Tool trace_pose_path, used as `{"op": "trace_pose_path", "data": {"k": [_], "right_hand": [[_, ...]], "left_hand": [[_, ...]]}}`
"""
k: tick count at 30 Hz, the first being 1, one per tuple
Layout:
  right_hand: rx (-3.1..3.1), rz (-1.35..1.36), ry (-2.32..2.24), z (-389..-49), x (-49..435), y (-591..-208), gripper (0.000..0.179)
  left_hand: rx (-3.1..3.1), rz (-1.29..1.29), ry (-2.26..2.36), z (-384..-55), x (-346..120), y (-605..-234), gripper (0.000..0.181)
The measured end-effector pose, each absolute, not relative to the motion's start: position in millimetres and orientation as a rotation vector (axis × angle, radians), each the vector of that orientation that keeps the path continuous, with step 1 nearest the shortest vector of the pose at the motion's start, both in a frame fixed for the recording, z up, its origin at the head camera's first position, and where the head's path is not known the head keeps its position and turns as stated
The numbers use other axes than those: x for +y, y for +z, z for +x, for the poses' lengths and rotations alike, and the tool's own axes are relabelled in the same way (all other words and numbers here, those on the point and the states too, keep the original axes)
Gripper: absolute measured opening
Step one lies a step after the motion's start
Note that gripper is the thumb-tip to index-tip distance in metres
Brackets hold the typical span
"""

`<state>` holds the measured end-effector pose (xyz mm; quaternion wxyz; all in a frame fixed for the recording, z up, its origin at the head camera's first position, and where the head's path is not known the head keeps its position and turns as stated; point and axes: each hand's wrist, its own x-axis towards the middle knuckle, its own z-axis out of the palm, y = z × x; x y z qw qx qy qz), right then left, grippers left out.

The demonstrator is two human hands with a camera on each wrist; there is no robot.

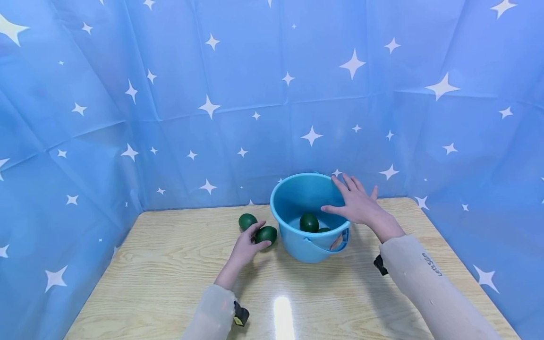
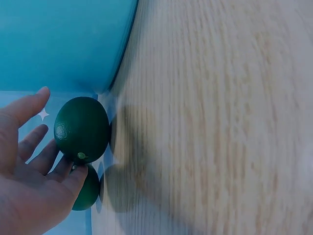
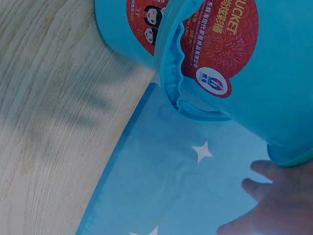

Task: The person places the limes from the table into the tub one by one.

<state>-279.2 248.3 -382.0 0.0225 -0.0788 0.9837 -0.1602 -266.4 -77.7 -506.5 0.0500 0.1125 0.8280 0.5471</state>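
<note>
A dark green, egg-shaped fruit [image 1: 266,235] lies on the table just left of the blue bucket [image 1: 297,246]. My left hand [image 1: 245,246] is at this fruit, thumb and fingers spread apart on either side; the left wrist view shows the fingers loosely bent, not closed round it. Behind it lies a second green fruit [image 1: 247,221], partly hidden by the fingers in the left wrist view. Inside the bucket sit another green fruit [image 1: 309,222] and part of one more [image 1: 324,230]. My right hand [image 1: 359,206], fingers spread, is over the bucket's right rim, holding nothing.
The bucket's handle [image 1: 327,249] hangs down its front right side, and a red label [image 3: 220,44] is on its wall. A blue cloth with white stars [image 1: 238,94] rises behind the wooden table [image 1: 170,264] and along both sides.
</note>
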Motion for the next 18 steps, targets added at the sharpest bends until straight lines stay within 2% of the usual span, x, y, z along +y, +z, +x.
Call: {"op": "trace_pose_path", "data": {"k": [18], "right_hand": [[3.046,-0.239,-0.499,-279.1,247.6,-381.7,0.102]], "left_hand": [[2.573,0.325,1.577,-269.4,-77.2,-513.1,0.057]]}}
